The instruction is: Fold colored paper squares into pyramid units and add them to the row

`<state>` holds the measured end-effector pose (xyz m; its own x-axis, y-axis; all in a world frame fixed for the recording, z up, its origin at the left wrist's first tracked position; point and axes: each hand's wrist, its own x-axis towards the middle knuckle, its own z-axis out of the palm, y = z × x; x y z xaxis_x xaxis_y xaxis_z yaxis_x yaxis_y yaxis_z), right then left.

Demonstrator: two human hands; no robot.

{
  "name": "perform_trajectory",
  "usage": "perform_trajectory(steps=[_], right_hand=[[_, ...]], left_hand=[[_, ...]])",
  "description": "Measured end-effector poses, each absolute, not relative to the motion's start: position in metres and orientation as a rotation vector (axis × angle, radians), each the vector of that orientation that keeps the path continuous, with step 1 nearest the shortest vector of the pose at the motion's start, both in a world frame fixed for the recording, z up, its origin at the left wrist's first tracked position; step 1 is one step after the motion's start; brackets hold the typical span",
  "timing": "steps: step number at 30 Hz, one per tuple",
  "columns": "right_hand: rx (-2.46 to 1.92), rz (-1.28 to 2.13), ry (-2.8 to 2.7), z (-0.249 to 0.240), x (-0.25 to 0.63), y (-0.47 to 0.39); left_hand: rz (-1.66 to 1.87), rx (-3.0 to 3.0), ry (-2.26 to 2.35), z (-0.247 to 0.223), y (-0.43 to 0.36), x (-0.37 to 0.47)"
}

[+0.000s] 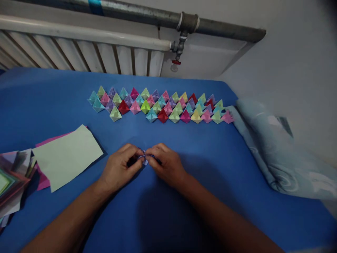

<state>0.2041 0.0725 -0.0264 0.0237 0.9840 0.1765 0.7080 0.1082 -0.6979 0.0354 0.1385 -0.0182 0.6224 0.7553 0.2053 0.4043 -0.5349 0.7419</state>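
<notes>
Between my two hands is a small folded piece of purple paper [145, 161], mostly hidden by the fingers. My left hand [123, 162] pinches its left side between thumb and fingers. On the other side, my right hand [164, 162] grips it the same way, fingertips almost meeting those of the left. Beyond the hands, several folded paper boats [162, 115] in pink, red, green, yellow, blue and purple stand in close rows on the blue surface [126, 218].
Pale green [68, 156] and magenta sheets [43, 180] overlap at the left, beside a fanned stack of coloured paper [13, 186]. A rolled light-blue blanket [273, 154] lies at the right. Along the back wall run a white radiator [105, 58] and a metal pipe [142, 14].
</notes>
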Motion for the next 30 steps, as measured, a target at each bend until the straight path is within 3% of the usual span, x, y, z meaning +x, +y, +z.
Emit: perform_trajectory(steps=[10, 19, 30], right_hand=[[-1.615, 0.606, -1.742, -0.022, 0.207, 0.073], [-1.545, 0.560, -1.755, -0.024, 0.206, 0.072], [-1.528, 0.540, -1.718, -0.026, 0.206, 0.072]], left_hand=[[0.689, 1.989, 1.094, -0.016, 0.164, 0.010], [0.661, 2.198, 0.744, -0.012, 0.148, 0.028], [0.651, 2.209, 0.717, -0.018, 0.152, 0.026]])
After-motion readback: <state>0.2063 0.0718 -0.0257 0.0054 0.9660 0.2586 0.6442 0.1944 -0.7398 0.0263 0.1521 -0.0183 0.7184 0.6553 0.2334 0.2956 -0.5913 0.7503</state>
